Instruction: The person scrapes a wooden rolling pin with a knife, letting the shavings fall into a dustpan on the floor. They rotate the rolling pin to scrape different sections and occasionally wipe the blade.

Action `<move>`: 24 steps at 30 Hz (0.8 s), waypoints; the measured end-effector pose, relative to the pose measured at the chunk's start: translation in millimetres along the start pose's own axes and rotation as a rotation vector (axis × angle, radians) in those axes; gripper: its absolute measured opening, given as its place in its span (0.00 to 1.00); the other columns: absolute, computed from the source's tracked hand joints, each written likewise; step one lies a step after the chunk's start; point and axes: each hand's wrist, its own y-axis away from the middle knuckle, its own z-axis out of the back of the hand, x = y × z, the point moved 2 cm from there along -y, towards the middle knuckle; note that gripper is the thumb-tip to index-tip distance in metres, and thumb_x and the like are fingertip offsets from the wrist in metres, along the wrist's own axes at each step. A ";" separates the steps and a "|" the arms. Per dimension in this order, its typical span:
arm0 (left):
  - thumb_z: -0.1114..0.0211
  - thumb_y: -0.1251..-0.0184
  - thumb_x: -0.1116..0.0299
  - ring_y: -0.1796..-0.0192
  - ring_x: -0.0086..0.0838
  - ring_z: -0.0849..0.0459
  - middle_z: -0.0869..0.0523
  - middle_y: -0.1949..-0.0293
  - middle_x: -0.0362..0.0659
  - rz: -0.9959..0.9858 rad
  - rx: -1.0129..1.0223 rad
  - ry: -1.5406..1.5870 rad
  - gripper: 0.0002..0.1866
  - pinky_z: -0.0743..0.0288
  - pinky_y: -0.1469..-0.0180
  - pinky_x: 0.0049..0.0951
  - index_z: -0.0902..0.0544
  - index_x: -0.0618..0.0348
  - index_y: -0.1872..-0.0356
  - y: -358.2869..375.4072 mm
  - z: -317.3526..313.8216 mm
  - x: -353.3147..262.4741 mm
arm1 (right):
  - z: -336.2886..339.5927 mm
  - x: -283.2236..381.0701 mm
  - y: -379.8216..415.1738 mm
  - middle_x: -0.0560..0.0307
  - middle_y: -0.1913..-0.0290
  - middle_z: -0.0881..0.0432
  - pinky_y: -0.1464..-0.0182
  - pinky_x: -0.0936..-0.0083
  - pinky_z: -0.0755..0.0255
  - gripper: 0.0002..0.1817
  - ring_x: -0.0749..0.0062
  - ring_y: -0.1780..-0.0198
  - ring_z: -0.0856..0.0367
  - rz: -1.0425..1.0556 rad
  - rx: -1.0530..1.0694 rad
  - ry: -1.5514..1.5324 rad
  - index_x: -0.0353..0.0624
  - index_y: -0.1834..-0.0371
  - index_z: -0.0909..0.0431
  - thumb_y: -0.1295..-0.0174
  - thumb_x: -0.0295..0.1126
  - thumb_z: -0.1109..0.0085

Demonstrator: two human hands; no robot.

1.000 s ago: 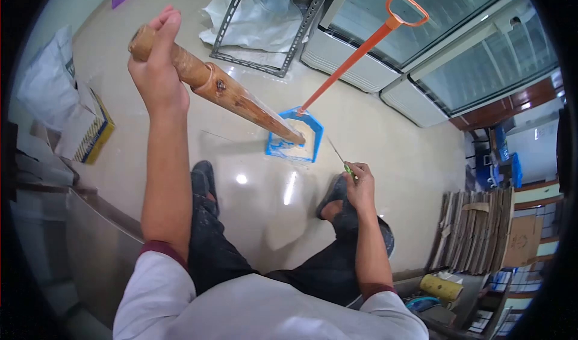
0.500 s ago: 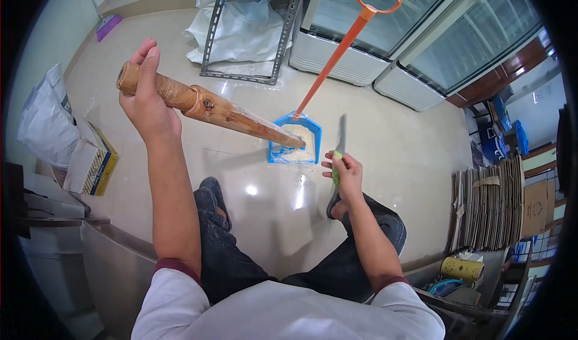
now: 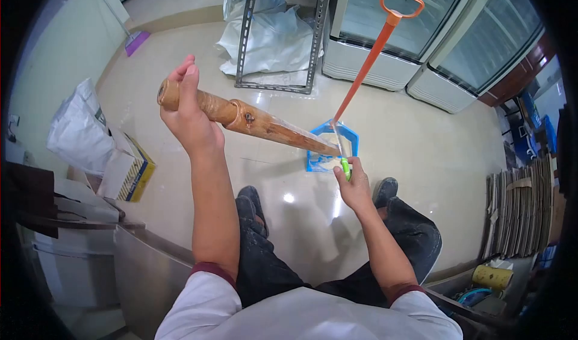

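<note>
A thick wooden rolling pin (image 3: pixel 277 130) slants across the middle, its stepped handle end up at the left and pale residue along its body. My left hand (image 3: pixel 194 120) is closed around that handle. In my right hand (image 3: pixel 355 186) is a knife (image 3: pixel 344 164) with a bright green handle, gripped with the fingers closed. The knife's thin blade points away from me, overlapping the pin's far end in this view. Below them on the floor sits a blue dustpan (image 3: pixel 354 136) with pale powdery material in it, its long orange handle (image 3: pixel 367 63) standing up behind.
Glass-door refrigerators (image 3: pixel 370 63) stand at the back right, beside a slotted metal frame (image 3: pixel 244 45) with white sacks (image 3: pixel 271 45). A carton (image 3: pixel 123 171) and white bag (image 3: pixel 81 129) are at left. Flattened cardboard (image 3: pixel 518 207) is stacked at right, and a purple broom (image 3: pixel 137 42) leans far left.
My right hand has brought the knife left to the rolling pin's far end; before, it was held apart to the right. The whole view has shifted, with my left hand keeping its grip.
</note>
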 end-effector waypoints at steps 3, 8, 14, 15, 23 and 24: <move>0.40 0.41 0.74 0.44 0.33 0.26 0.21 0.53 0.53 -0.019 0.007 -0.017 0.10 0.40 0.35 0.31 0.25 0.67 0.60 -0.5 0.5 1.5 | -7.1 6.5 -8.4 0.49 0.66 0.21 0.62 0.65 0.31 0.21 0.59 0.62 0.22 -0.098 0.307 -0.486 0.39 0.56 0.29 0.36 0.48 0.53; 0.40 0.41 0.73 0.44 0.33 0.26 0.21 0.53 0.54 -0.004 0.004 -0.013 0.09 0.40 0.35 0.31 0.25 0.67 0.61 0.9 1.1 0.0 | 1.8 47.2 -8.6 0.49 0.35 0.40 0.43 0.54 0.38 0.33 0.58 0.35 0.41 -0.160 0.742 -1.406 0.50 0.33 0.44 0.36 0.56 0.60; 0.40 0.40 0.73 0.44 0.34 0.26 0.21 0.53 0.55 -0.008 0.018 -0.018 0.09 0.40 0.36 0.31 0.25 0.66 0.61 0.1 2.4 1.7 | -6.6 23.8 -15.2 0.52 0.41 0.32 0.43 0.62 0.38 0.31 0.61 0.38 0.37 -0.203 0.664 -1.186 0.48 0.35 0.39 0.36 0.54 0.57; 0.40 0.40 0.73 0.44 0.34 0.26 0.21 0.53 0.55 -0.013 0.019 -0.019 0.09 0.40 0.36 0.31 0.25 0.66 0.61 0.4 2.3 1.5 | -9.0 17.2 -19.0 0.51 0.46 0.27 0.45 0.64 0.36 0.28 0.62 0.43 0.32 -0.159 0.579 -0.942 0.47 0.38 0.35 0.36 0.53 0.56; 0.40 0.41 0.70 0.47 0.30 0.26 0.20 0.53 0.48 0.014 0.011 -0.034 0.09 0.41 0.41 0.33 0.23 0.62 0.62 4.0 -1.9 -2.5 | -27.3 81.0 3.3 0.44 0.72 0.23 0.64 0.69 0.30 0.16 0.54 0.65 0.22 0.173 0.065 -0.268 0.39 0.48 0.31 0.35 0.36 0.54; 0.40 0.41 0.69 0.46 0.30 0.26 0.20 0.54 0.47 0.043 -0.004 -0.053 0.09 0.42 0.41 0.35 0.24 0.61 0.62 5.7 -3.5 -5.0 | -28.7 93.1 7.1 0.43 0.69 0.23 0.67 0.65 0.31 0.18 0.52 0.65 0.22 0.177 0.124 -0.285 0.41 0.44 0.34 0.36 0.32 0.55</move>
